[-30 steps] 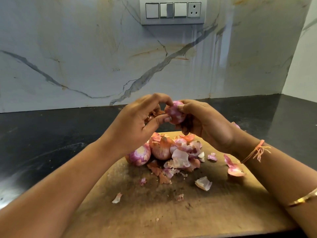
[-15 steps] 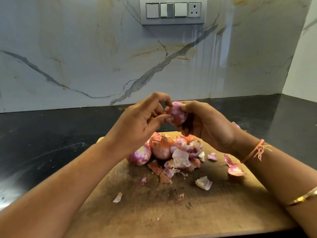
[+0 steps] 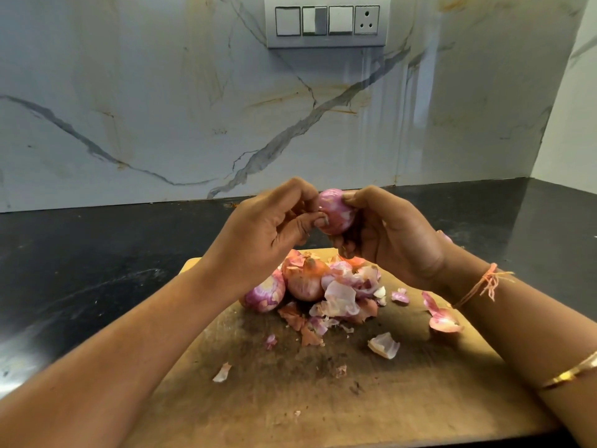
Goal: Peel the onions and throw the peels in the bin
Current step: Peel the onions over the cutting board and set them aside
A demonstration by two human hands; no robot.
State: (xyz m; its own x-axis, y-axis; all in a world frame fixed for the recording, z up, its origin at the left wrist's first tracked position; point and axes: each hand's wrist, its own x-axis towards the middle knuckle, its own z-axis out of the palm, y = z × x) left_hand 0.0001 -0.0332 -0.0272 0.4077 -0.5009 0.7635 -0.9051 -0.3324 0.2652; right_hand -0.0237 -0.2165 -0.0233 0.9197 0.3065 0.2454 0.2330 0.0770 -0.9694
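Judging by what lies on the board, the task is reckoned to be under way but far from finished. One onion (image 3: 336, 210) is held up above the far end of the wooden cutting board (image 3: 403, 399). It is gripped by the right hand (image 3: 394, 234), whose fingers are curled round its far side and underside. The left hand (image 3: 268, 227) is bent at its near side, with thumb and fingertips pinched on what appears to be a last flap of skin. Most of this onion's surface is seen to be smooth, glossy and pink, streaked with white. A striped onion (image 3: 266, 294) and a browner onion (image 3: 305, 281) are left on the board beneath the hands, touching one another. Papery orange-brown skin is seen on the second, so more peeling is thought to be needed. A heap of peels (image 3: 342, 295) is piled just beside them, thin, curled and brittle-looking, pale pink to rust. Single scraps are scattered nearer, among them a cupped white-pink shard (image 3: 384, 345) and a curved piece (image 3: 442, 320) near the right wrist. No bin is shown, and none of the peels has been cleared. The board is worn, stained dark at its middle, and set on a black, faintly glossy table (image 3: 80, 253).
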